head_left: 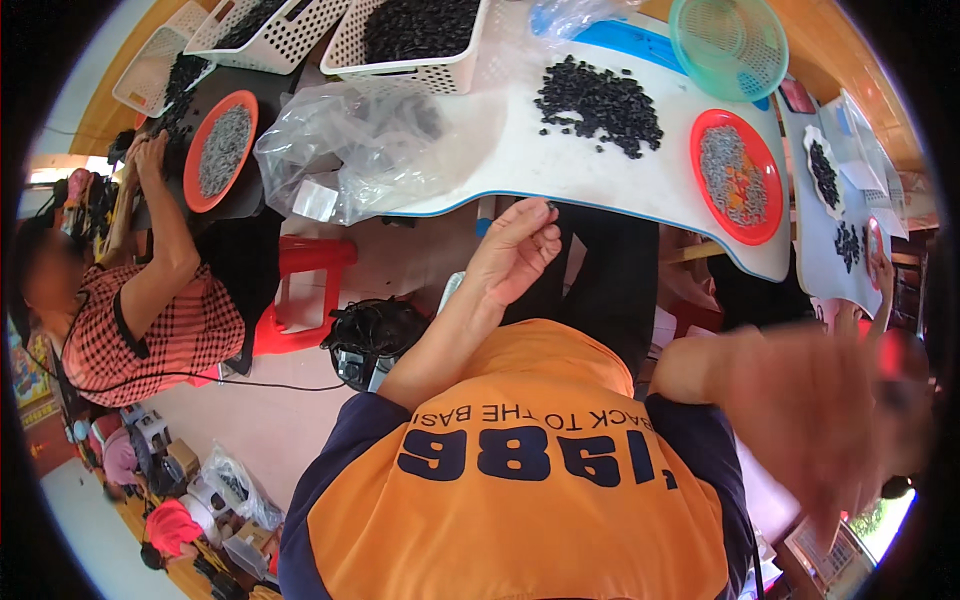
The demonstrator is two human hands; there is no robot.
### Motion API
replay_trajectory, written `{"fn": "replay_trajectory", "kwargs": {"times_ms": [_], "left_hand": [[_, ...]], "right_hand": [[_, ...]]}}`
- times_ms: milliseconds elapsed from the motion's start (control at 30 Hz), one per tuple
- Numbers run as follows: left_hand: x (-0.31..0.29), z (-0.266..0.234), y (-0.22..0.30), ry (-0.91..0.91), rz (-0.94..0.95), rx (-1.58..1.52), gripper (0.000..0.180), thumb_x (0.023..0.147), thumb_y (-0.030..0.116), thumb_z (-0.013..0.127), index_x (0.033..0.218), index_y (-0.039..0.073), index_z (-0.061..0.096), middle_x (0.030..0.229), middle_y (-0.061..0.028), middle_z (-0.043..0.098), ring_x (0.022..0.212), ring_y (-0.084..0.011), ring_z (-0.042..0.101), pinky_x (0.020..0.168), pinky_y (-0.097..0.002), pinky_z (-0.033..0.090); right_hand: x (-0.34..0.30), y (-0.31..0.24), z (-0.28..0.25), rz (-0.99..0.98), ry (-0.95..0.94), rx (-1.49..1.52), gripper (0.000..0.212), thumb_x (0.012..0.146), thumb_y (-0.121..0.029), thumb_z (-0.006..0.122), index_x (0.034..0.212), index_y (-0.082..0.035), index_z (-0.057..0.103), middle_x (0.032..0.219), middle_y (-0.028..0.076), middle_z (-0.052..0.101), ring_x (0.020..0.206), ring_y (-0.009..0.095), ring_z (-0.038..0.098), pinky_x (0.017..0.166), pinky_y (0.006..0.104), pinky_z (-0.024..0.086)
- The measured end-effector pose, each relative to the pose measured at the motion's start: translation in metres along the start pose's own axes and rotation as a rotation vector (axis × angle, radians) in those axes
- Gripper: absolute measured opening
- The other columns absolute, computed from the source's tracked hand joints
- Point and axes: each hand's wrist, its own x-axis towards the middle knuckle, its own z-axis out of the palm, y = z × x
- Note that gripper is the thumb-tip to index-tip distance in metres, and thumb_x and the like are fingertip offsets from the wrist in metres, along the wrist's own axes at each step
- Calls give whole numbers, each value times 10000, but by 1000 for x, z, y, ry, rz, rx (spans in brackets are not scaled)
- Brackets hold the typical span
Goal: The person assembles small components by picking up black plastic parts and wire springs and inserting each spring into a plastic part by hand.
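My left hand [518, 252] is raised just off the near edge of the white table [490, 160]. Its fingers are curled, and thumb and forefinger pinch a small dark piece whose kind is too small to tell. My right hand [825, 420] is out to the right, away from the table and smeared by motion, so its fingers cannot be read. Ahead lies a loose heap of small black parts [600, 102]. Right of it, a red plate [703, 190] holds many small grey metal pieces [735, 172] that look like screws or pins.
A green strainer basket [728, 45] and a blue tray [630, 42] are at the back. A clear plastic bag [345, 150] hangs over the edge, near a white basket [450, 75] of black parts. At left, a person [165, 310] works beside an orange plate [190, 175] and red stool [305, 290].
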Motion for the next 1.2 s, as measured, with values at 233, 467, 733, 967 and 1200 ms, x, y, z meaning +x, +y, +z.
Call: {"fn": "replay_trajectory", "kwargs": {"times_ms": [233, 467, 733, 967, 1200], "left_hand": [[4, 4, 12, 4, 28, -4, 91, 909, 124, 685, 985, 76, 666, 898, -39, 682, 752, -143, 631, 685, -267, 542], [-2, 10, 12, 31, 52, -19, 100, 899, 94, 689, 991, 68, 662, 920, -51, 681, 754, -147, 631, 687, -264, 539], [-6, 14, 19, 19, 95, 46, 161, 903, 86, 679, 1057, 56, 641, 923, -44, 663, 784, -143, 614, 725, -272, 525], [-5, 19, 22, -26, 207, 106, 155, 892, 2, 660, 1044, 17, 689, 897, -65, 691, 766, -134, 643, 721, -255, 550], [-12, 18, 20, -72, 271, 150, 160, 886, -10, 661, 1042, 3, 697, 892, -82, 692, 764, -149, 639, 733, -257, 546]], "right_hand": [[-134, 182, -16, 853, -151, -805, 149, 841, -95, 715, 979, -38, 721, 871, 98, 667, 737, 206, 634, 674, 318, 495], [-187, 221, -27, 728, -435, -851, 146, 830, -91, 695, 962, -32, 713, 922, 136, 654, 824, 314, 648, 738, 380, 513], [-157, 171, 7, 1071, -173, -438, 159, 891, -40, 653, 1033, -5, 716, 982, 73, 703, 871, 154, 663, 738, 272, 500], [-135, 124, 50, 1192, 41, 72, 190, 879, 2, 669, 1066, 4, 708, 942, 45, 703, 843, 65, 633, 755, 200, 500], [-134, 115, 57, 1113, -122, -122, 179, 871, 6, 676, 1045, -8, 716, 935, 42, 696, 818, 68, 634, 716, 202, 508]]}}
